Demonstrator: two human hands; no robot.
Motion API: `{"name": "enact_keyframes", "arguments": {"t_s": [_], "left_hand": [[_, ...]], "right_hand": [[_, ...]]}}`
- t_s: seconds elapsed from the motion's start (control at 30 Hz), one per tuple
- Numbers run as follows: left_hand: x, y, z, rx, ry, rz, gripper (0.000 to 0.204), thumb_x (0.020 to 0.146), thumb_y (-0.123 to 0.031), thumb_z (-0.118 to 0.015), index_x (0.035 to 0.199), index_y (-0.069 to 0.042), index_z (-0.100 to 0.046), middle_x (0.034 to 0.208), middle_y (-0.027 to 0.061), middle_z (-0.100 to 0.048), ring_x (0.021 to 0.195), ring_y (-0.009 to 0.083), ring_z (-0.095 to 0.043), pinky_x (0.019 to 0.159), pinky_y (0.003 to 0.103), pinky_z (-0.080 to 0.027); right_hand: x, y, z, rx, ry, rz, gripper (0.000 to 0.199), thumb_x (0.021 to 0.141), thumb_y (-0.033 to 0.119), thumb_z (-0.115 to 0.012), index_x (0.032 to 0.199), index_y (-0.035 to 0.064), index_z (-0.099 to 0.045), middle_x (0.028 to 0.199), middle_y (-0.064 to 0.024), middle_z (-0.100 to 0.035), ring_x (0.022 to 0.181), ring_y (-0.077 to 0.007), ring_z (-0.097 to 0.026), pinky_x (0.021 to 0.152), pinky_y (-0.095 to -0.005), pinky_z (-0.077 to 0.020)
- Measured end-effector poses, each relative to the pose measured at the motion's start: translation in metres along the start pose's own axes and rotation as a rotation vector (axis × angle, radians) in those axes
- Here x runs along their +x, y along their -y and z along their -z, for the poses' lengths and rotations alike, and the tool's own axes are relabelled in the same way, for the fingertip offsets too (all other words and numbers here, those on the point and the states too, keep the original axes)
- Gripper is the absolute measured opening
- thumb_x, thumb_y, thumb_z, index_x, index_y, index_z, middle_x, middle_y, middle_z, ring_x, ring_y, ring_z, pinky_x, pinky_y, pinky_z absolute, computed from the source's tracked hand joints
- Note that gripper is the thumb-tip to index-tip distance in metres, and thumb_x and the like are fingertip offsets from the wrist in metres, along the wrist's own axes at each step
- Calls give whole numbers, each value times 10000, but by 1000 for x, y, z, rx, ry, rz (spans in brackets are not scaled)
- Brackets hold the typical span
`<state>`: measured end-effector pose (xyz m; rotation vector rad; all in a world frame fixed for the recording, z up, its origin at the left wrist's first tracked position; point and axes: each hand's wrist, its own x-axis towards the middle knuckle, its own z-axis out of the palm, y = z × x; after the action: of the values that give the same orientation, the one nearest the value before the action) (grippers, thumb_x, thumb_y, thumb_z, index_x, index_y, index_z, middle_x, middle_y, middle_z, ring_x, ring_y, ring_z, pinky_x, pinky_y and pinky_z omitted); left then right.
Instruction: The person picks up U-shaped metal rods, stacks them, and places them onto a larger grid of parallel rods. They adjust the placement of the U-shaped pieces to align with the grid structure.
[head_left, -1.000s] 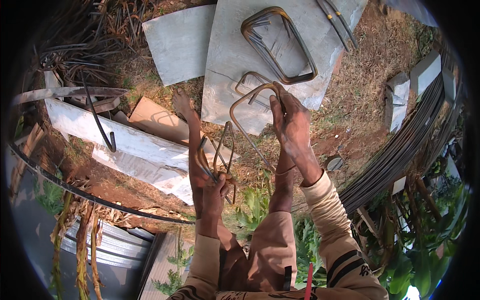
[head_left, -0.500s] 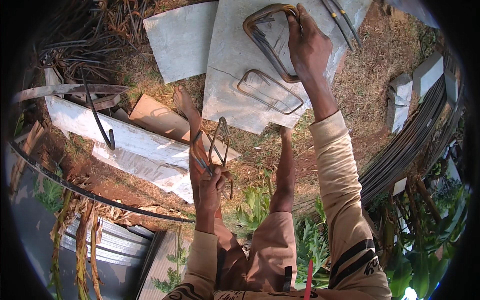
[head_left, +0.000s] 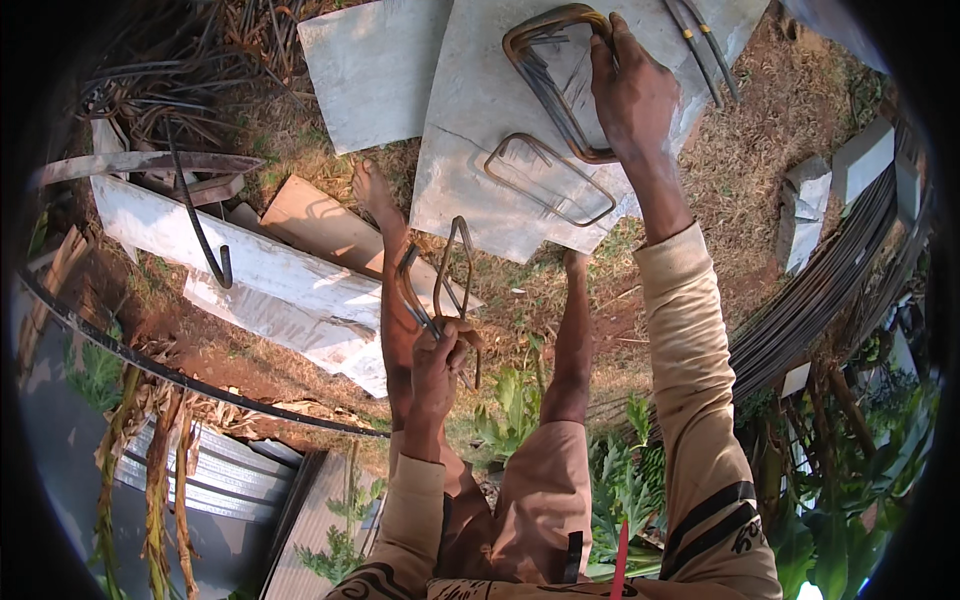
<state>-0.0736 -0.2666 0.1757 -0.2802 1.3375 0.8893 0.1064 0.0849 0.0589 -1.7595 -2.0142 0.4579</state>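
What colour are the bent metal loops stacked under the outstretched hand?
Rusty brown, seen in the head view: the stacked loops lie on a pale grey slab.

no packages, no labels, no signs, no screens in view

Right hand at one o'clock grips stacked bent steel stirrups on grey slab; left hand at centre clasps loose stirrups; single stirrup between.
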Motion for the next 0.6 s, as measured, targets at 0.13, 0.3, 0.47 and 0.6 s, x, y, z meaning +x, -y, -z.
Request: {"name": "enact_keyframes", "arguments": {"t_s": [0.13, 0.3, 0.47, 0.6], "left_hand": [[3, -3, -5, -18, -23, -26, 250, 1086, -291, -618, 1101, -48, -678, 889, 113, -735, 570, 22, -422, 519, 186, -337], [5, -5, -6, 18, -78, -7, 256, 1079, -298, -629, 1099, -47, -676, 885, 104, -728, 572, 17, -426, 518, 189, -333], [39, 3, -2, 40, -54, -29, 263, 1071, -302, -641, 1113, -47, -689, 911, 105, -736, 571, 23, -432, 518, 195, -334], [62, -9, -22, 60, -68, -56, 257, 1074, -299, -635, 1122, -55, -698, 927, 105, -747, 569, 30, -439, 521, 200, -337]], "right_hand": [[4, -5, 2, -133, 49, 33, 374, 995, 306, -679, 1311, 111, -726, 886, -191, -772, 816, -369, -744, 748, -461, -599], [4, 3, 15, -125, 67, -17, 371, 1010, 193, -650, 1344, 32, -654, 999, -192, -747, 895, -394, -686, 807, -473, -560], [0, -12, 15, -150, -48, 106, 391, 986, 279, -691, 1325, 88, -718, 863, -183, -766, 867, -338, -717, 790, -447, -590], [-4, -7, 14, -119, 83, -3, 393, 985, 274, -690, 1325, 77, -718, 886, -185, -766, 890, -344, -716, 800, -459, -584]]}}
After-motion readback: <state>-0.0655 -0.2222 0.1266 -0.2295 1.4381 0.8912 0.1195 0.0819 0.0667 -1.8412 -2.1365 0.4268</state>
